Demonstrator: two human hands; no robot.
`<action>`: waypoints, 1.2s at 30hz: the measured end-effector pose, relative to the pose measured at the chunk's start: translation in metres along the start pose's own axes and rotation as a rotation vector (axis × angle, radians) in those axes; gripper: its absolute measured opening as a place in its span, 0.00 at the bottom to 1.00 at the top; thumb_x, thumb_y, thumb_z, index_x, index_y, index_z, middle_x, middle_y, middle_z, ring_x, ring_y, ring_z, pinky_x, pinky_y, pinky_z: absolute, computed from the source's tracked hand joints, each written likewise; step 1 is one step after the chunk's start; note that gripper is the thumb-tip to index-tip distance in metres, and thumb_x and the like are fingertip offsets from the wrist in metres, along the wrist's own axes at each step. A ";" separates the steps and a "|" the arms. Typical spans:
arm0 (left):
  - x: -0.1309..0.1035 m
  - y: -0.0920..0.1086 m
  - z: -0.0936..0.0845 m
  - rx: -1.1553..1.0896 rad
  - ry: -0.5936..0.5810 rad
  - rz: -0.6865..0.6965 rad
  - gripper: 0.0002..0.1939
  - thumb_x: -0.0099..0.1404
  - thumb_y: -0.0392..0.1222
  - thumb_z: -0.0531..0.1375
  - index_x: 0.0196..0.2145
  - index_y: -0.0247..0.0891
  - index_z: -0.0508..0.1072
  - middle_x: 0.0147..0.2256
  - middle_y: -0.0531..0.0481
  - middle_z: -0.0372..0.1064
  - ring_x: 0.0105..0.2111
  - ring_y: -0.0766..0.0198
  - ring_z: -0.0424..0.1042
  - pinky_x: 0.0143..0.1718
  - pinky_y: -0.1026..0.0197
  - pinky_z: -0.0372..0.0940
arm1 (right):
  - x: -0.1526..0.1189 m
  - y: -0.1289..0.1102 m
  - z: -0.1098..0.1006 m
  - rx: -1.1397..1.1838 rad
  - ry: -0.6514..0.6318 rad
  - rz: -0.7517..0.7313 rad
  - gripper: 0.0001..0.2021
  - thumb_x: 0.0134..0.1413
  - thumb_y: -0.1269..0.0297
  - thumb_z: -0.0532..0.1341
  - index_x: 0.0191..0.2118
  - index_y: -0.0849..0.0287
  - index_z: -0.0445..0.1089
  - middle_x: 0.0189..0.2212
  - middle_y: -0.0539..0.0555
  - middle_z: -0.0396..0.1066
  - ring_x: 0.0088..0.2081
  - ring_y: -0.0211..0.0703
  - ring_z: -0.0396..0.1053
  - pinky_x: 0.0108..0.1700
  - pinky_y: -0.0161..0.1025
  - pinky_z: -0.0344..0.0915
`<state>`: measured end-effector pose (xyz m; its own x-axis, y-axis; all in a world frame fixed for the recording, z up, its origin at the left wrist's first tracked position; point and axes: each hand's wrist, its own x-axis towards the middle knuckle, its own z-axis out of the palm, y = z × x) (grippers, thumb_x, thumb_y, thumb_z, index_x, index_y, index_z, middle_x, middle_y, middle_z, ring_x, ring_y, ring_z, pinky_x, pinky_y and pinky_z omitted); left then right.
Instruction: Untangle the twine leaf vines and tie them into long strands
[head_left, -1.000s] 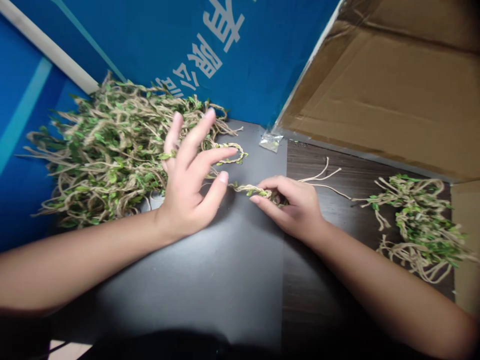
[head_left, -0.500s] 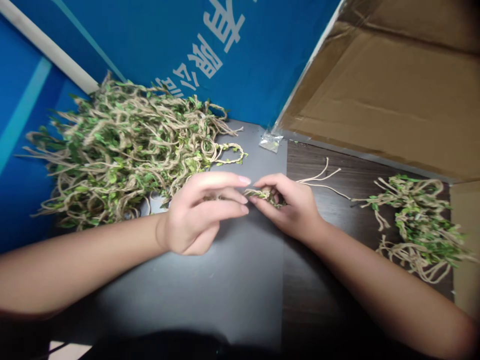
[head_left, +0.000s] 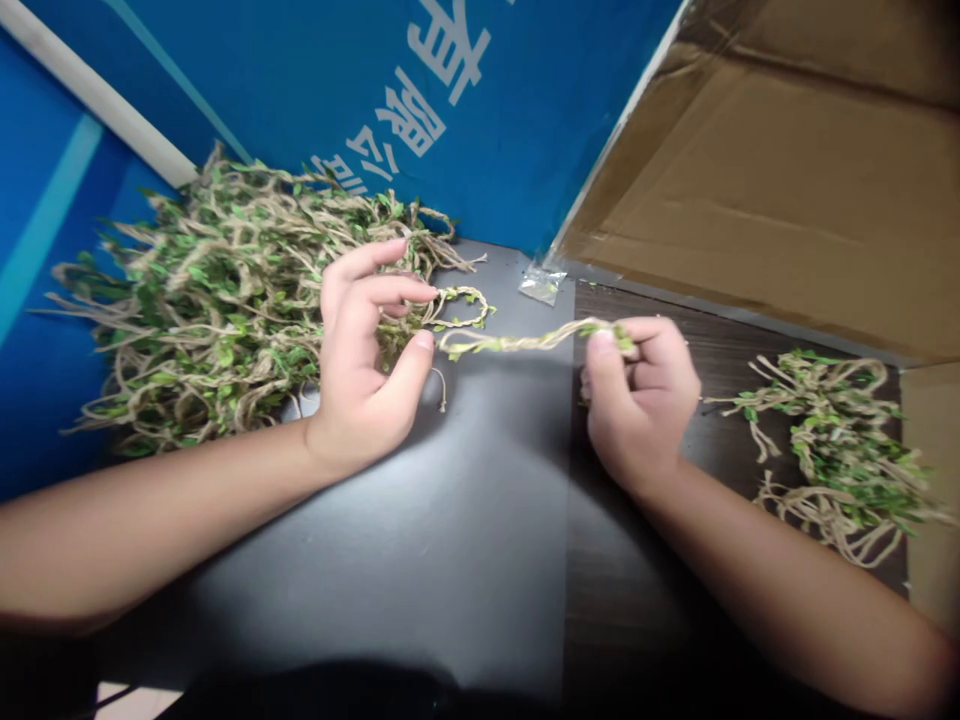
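A braided jute twine with small green leaves stretches between my hands. My right hand pinches one end between thumb and curled fingers. Toward the left, its looped end stops just short of my left thumb. My left hand is open, thumb and fingers spread, in front of a large pile of similar leafy twines. Just beyond its fingertips lies a leafy twine loop at the pile's edge. A thin loose twine end hangs below the left thumb; where it leads is hidden.
A smaller heap of leafy twines lies on the dark wood surface at right. A small clear plastic packet rests near the back edge of the grey mat. Cardboard stands at right, a blue printed panel behind.
My hands have moved apart and away from me. The leafy twine, bunched in my right hand before, is now drawn out straight. My left hand has opened wider and shifted toward the pile.
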<state>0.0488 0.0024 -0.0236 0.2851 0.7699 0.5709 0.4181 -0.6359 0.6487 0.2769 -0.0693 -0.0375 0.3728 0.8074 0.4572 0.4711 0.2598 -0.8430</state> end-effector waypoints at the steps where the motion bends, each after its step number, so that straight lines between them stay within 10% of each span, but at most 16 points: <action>1: 0.000 0.000 0.000 0.018 0.009 0.021 0.13 0.72 0.40 0.59 0.53 0.46 0.68 0.64 0.45 0.57 0.63 0.50 0.63 0.64 0.43 0.68 | 0.002 0.003 0.001 0.082 0.057 0.066 0.08 0.70 0.58 0.59 0.39 0.53 0.64 0.24 0.46 0.60 0.21 0.36 0.58 0.23 0.38 0.60; 8: 0.001 0.004 -0.003 0.030 0.086 0.134 0.14 0.71 0.38 0.58 0.54 0.46 0.68 0.65 0.45 0.54 0.69 0.45 0.54 0.72 0.35 0.53 | 0.007 0.009 0.005 0.211 0.034 0.170 0.06 0.69 0.59 0.60 0.41 0.53 0.65 0.24 0.44 0.59 0.21 0.35 0.60 0.26 0.36 0.70; 13: -0.005 0.008 -0.003 -0.108 -0.186 0.325 0.16 0.67 0.35 0.62 0.51 0.44 0.69 0.53 0.44 0.68 0.46 0.57 0.74 0.47 0.51 0.75 | 0.003 0.001 0.000 -0.093 -0.316 -0.089 0.06 0.65 0.65 0.62 0.47 0.56 0.70 0.32 0.50 0.74 0.29 0.38 0.71 0.33 0.37 0.70; 17: -0.007 0.007 0.002 -0.217 -0.399 0.326 0.18 0.67 0.33 0.63 0.54 0.41 0.68 0.54 0.42 0.67 0.30 0.70 0.71 0.31 0.63 0.72 | 0.000 0.001 -0.001 -0.101 -0.578 -0.360 0.19 0.66 0.68 0.60 0.60 0.56 0.67 0.45 0.56 0.78 0.41 0.43 0.77 0.43 0.39 0.73; 29: -0.004 0.009 0.001 -0.161 -0.369 0.405 0.09 0.66 0.32 0.65 0.44 0.38 0.73 0.38 0.48 0.72 0.37 0.64 0.73 0.40 0.62 0.72 | -0.006 0.008 0.001 -0.209 -0.637 -0.396 0.26 0.70 0.63 0.59 0.69 0.56 0.54 0.30 0.47 0.77 0.30 0.38 0.74 0.32 0.34 0.64; 36: -0.006 0.008 0.002 -0.158 -0.384 0.443 0.13 0.68 0.32 0.64 0.49 0.40 0.74 0.52 0.41 0.73 0.51 0.59 0.76 0.51 0.58 0.75 | -0.006 0.008 0.001 -0.149 -0.634 -0.332 0.09 0.65 0.61 0.64 0.45 0.53 0.63 0.29 0.45 0.74 0.25 0.34 0.70 0.29 0.32 0.58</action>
<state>0.0519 -0.0069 -0.0227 0.7060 0.3754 0.6006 0.0636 -0.8782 0.4741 0.2776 -0.0720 -0.0475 -0.3220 0.8617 0.3920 0.5993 0.5061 -0.6202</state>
